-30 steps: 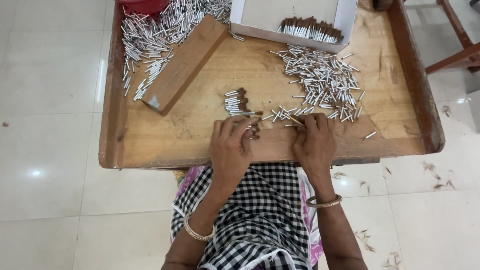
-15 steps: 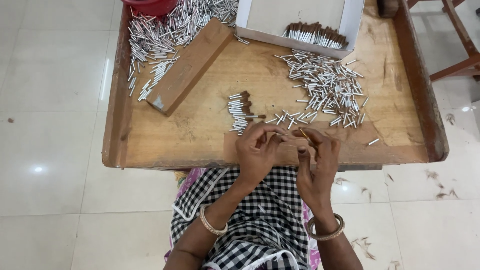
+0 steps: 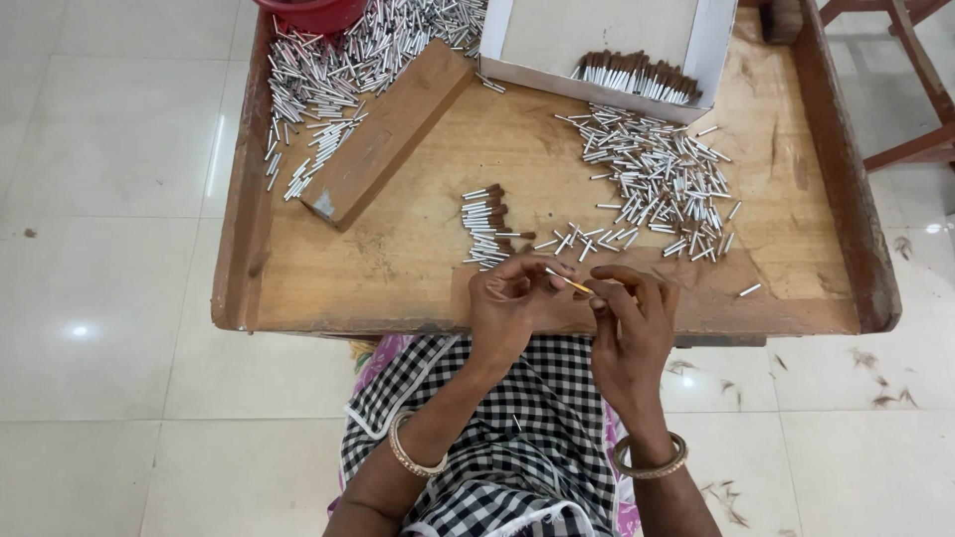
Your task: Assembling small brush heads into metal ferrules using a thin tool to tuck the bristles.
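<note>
Two hands, left hand (image 3: 509, 303) and right hand (image 3: 627, 323), pinched one thin stick (image 3: 567, 281) between fingertips above the worktop (image 3: 398, 249), near loose tubes (image 3: 657, 174) for reach.

A thin stick (image 3: 569, 282) is pinched between the left hand (image 3: 512, 303) and right hand (image 3: 629, 323) above the near edge of the wooden tray (image 3: 398, 259). A small row of brown-tipped tubes (image 3: 487, 225) is laid just beyond the left hand. Loose tubes (image 3: 657, 179) are scattered before a white box (image 3: 607, 45). A wooden block (image 3: 388, 129) is set diagonally at the left.
</note>
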